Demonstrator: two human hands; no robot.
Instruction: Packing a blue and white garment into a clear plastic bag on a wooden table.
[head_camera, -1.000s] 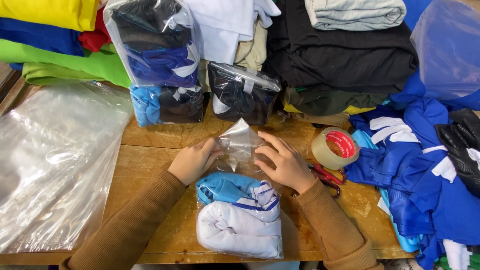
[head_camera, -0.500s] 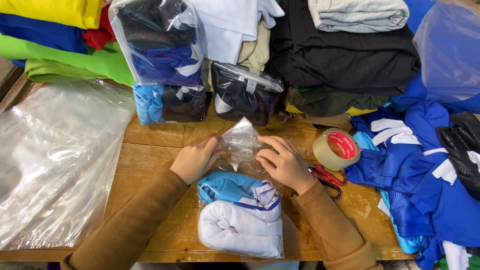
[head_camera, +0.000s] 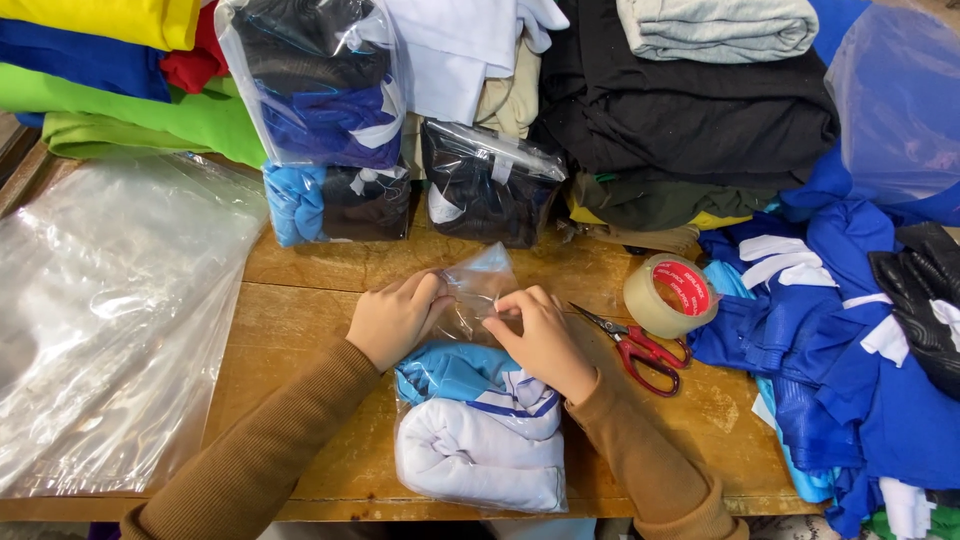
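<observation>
A clear plastic bag holding a rolled blue and white garment lies on the wooden table in front of me. Its loose open end stands up, crumpled, between my hands. My left hand pinches that end from the left. My right hand grips it from the right, fingertips nearly touching the left ones. Both arms wear brown sleeves.
Red-handled scissors and a roll of packing tape lie just right of my right hand. Packed bags and folded clothes line the back. A pile of clear bags covers the left; blue and white garments heap at right.
My hands have drawn closer together on the bag's loose end, crumpling it lower. The packed garment has stayed in place.
</observation>
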